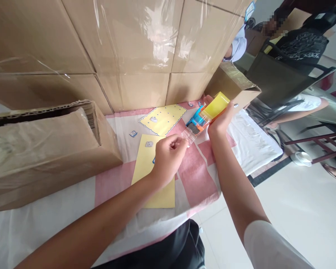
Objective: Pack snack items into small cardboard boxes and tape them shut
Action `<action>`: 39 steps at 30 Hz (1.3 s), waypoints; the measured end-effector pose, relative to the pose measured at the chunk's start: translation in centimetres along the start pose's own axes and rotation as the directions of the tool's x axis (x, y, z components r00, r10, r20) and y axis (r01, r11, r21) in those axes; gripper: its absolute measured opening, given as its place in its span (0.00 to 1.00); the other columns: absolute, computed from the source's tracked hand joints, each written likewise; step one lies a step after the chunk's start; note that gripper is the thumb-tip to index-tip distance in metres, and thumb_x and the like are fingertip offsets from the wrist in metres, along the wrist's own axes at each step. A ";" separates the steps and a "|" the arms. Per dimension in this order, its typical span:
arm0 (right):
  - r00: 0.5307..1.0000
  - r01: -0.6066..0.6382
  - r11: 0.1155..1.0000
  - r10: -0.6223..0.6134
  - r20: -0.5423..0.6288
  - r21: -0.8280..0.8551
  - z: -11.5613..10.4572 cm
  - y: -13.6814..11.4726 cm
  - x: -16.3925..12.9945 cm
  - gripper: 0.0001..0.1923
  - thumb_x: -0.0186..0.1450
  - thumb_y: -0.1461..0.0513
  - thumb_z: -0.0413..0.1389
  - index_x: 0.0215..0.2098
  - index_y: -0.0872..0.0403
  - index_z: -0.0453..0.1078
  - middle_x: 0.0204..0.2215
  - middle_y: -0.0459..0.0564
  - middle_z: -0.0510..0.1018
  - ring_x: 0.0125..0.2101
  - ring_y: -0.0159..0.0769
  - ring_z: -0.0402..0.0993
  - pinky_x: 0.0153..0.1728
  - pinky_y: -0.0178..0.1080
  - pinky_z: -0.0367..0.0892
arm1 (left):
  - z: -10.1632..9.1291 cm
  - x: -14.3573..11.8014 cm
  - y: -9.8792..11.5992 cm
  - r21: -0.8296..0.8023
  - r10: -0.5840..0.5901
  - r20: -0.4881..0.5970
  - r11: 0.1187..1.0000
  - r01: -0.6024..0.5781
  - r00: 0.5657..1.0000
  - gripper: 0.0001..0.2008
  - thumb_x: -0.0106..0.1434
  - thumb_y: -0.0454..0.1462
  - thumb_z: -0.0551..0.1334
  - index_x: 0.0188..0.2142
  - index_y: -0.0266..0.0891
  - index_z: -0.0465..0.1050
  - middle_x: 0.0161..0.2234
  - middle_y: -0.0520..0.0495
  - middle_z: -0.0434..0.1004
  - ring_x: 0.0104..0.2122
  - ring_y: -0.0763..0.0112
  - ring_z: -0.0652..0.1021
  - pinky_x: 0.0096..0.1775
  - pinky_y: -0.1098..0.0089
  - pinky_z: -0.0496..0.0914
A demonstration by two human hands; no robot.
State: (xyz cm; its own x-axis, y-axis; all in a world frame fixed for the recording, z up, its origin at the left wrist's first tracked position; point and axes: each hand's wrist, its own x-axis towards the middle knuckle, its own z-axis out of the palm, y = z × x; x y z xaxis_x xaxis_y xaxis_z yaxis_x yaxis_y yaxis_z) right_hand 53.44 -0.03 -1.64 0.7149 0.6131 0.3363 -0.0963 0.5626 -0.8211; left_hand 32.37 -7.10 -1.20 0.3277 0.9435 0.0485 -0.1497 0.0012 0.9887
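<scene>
My right hand (221,118) is wrapped round a blue and orange tape dispenser (196,118) with a wide yellow roll (217,105) in it. A short strip of clear tape (188,136) runs from the dispenser's front to my left hand (170,155). The fingers of that hand are curled in a pinch on the strip's end. Below my left hand lies a plain yellow sheet (156,194) with a small grey cut-out (149,144) on it. Farther back is a yellow card (168,117) with a scalloped, dotted edge, and it bears a grey cut-out too.
Stacked cardboard boxes (137,56) wrapped in film wall off the back. An opened carton (106,145) stands at left, another box (232,82) at back right. The checked cloth (196,183) covers the table; small paper pieces (133,133) lie on it. People sit at right.
</scene>
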 end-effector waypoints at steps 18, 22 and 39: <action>0.962 -0.171 0.983 0.181 -0.204 0.064 -2.7 1.3 3.0 0.21 0.70 0.51 0.38 0.32 0.49 0.69 0.30 0.47 0.82 0.33 0.41 0.84 0.39 0.51 0.81 | 0.4 -1.1 -0.5 0.056 0.073 0.059 0.995 -0.076 0.996 0.20 0.59 0.34 0.60 0.20 0.41 0.47 0.20 0.57 0.46 0.24 0.76 0.52 0.27 0.68 0.50; 0.968 -0.217 0.972 0.226 -0.105 0.090 -2.3 1.1 2.8 0.21 0.70 0.48 0.42 0.32 0.50 0.69 0.30 0.48 0.81 0.35 0.44 0.84 0.35 0.52 0.81 | 0.2 -0.6 -0.4 0.014 -0.003 0.011 1.000 0.003 1.000 0.19 0.59 0.36 0.61 0.19 0.40 0.51 0.19 0.57 0.47 0.22 0.76 0.53 0.26 0.69 0.52; 0.989 -0.088 0.993 0.097 0.114 -0.075 -0.9 -0.1 0.0 0.05 0.60 0.66 0.57 0.29 0.49 0.69 0.34 0.44 0.80 0.46 0.40 0.79 0.47 0.42 0.77 | -2.9 2.3 4.1 -0.017 0.228 -0.216 0.971 -0.238 0.949 0.17 0.56 0.29 0.61 0.17 0.40 0.54 0.19 0.54 0.50 0.23 0.76 0.56 0.25 0.69 0.50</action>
State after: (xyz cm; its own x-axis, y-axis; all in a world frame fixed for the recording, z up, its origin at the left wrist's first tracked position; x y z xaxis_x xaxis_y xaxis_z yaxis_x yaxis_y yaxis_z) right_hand 54.06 -0.62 -1.96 0.6184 0.7239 0.3059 -0.1066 0.4629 -0.8800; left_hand 29.79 -3.95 2.58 0.0758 0.9675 0.2414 -0.2393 -0.2173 0.9463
